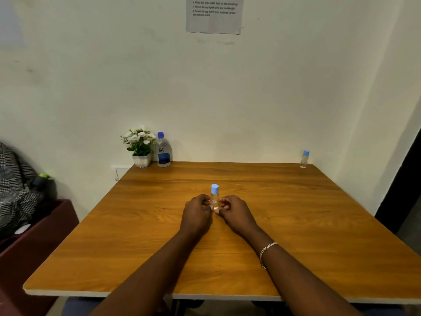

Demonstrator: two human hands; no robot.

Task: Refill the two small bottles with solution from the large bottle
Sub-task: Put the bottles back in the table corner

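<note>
Blue-capped small bottle [214, 197] stands upright, pinched between left hand [197, 213] and right hand [235, 212] fingertips.

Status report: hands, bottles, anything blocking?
Both hands, left and right, pinch capped small clear bottle. Blue-capped large bottle untouched. Path clear.

I am reading "re-nu" on the large bottle [163, 150]; the wall sheet [214, 13] is showing partly legible lines about screwing caps on tightly
</note>
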